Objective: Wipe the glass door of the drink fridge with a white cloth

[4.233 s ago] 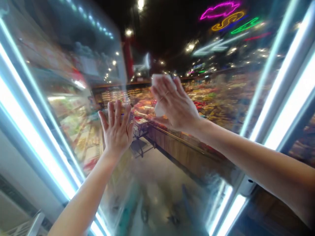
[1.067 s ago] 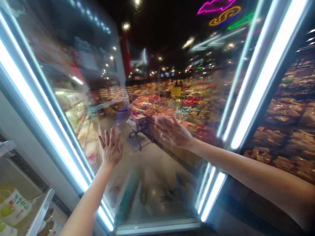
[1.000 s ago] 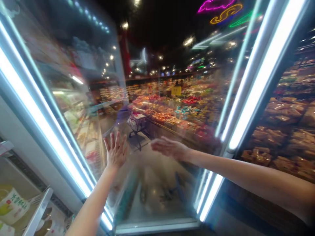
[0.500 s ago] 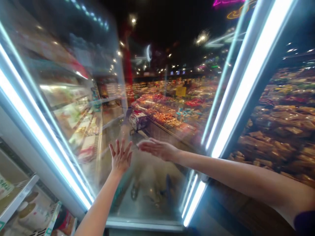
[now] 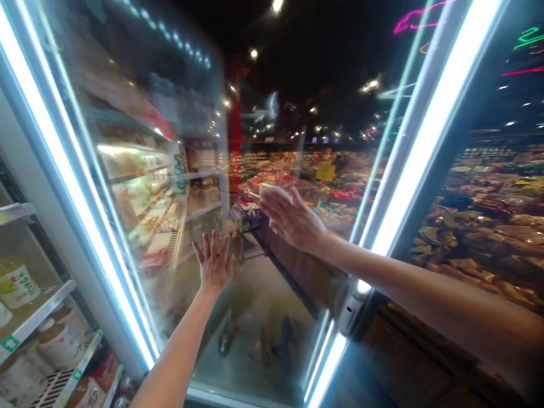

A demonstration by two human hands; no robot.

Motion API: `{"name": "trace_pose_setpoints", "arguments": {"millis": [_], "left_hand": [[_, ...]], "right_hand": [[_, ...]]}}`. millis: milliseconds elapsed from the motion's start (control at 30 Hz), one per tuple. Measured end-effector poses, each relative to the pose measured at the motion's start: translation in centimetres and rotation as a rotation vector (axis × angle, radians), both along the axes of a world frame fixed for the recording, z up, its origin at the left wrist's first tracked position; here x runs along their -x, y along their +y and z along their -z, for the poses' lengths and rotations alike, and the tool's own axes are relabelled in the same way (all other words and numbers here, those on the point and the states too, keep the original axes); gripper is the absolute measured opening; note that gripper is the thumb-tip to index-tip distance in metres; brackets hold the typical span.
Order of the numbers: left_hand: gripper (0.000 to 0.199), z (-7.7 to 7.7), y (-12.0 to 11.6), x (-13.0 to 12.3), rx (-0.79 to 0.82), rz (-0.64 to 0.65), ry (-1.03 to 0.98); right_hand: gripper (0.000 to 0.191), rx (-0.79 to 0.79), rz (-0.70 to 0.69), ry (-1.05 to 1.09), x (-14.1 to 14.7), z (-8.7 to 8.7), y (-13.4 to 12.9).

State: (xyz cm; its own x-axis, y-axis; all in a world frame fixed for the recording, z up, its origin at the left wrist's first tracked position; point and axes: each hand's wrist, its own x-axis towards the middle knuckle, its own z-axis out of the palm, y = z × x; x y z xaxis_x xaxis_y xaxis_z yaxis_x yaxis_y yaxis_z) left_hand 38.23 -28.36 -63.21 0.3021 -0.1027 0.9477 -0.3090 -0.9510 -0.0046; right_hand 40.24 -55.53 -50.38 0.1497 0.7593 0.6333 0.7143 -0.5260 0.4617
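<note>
A large pane of glass (image 5: 255,306) in a door with lit edges stands before me. My left hand (image 5: 215,263) lies against it low down, fingers spread, with nothing visible in it. Higher and to the right, my right hand (image 5: 295,221) is stretched flat at the glass, fingers extended and slightly blurred. A pale smear shows around its fingertips; whether that is a reflection or something thin under the palm, I cannot tell. My right forearm crosses the bright strip light (image 5: 425,153) on the door's right edge.
At left, shelves (image 5: 40,320) hold bottles and jars behind another strip light (image 5: 80,192). Through and beside the glass appear a shopping cart (image 5: 244,214), lit shelving (image 5: 140,192) and long displays of packaged goods (image 5: 480,238). A metal fitting (image 5: 352,309) sits on the door's right edge.
My right hand has moved up and to the right across the glass, away from the left. The left hand stays spread in nearly the same place. The view has shifted slightly.
</note>
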Motion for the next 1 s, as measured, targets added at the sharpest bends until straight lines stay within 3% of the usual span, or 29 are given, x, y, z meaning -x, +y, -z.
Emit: {"name": "trace_pose_setpoints", "arguments": {"millis": [133,200,300,367,467,533,600,700,767,900,1000], "left_hand": [[0.072,0.7,1.5,0.1,0.06,-0.035,0.012],[0.07,1.1,2.6,0.1,0.079,-0.048,0.02],[0.066,1.4,4.8,0.1,0.107,-0.064,0.036],[0.065,1.3,6.4,0.1,0.126,-0.073,0.048],[0.064,0.8,8.9,-0.2,0.14,-0.075,0.053],[0.063,0.3,10.6,-0.5,0.141,-0.07,0.05],[0.063,-0.1,12.3,-0.9,0.135,-0.059,0.047],[0.06,-0.6,14.6,-1.5,0.107,-0.022,0.046],[0.06,-0.8,16.0,-2.0,0.093,0.004,0.04],[0.072,-1.3,19.0,-2.6,0.102,0.031,0.008],[0.077,-2.0,21.3,-3.0,0.1,0.047,-0.013]], "right_hand": [[0.047,0.3,-0.076,-0.06,1.2,-0.4,2.4],[0.053,0.295,-0.046,-0.098,1.3,-2.3,4.4],[0.063,0.15,0.088,-0.149,0.8,-4.6,8.1],[0.064,0.178,0.116,-0.168,0.5,-3.8,10.5],[0.059,0.396,0.039,-0.189,0.5,-1.0,13.2],[0.057,0.465,0.011,-0.208,0.5,-1.0,15.0],[0.059,0.402,0.034,-0.231,0.3,-3.4,16.9],[0.065,0.172,0.132,-0.297,-0.3,-7.4,19.8],[0.066,0.174,0.14,-0.342,-0.7,-7.7,21.3],[0.059,0.456,0.044,-0.39,-1.3,-5.3,22.9],[0.062,0.307,0.115,-0.385,-1.3,-7.1,24.4]]}}
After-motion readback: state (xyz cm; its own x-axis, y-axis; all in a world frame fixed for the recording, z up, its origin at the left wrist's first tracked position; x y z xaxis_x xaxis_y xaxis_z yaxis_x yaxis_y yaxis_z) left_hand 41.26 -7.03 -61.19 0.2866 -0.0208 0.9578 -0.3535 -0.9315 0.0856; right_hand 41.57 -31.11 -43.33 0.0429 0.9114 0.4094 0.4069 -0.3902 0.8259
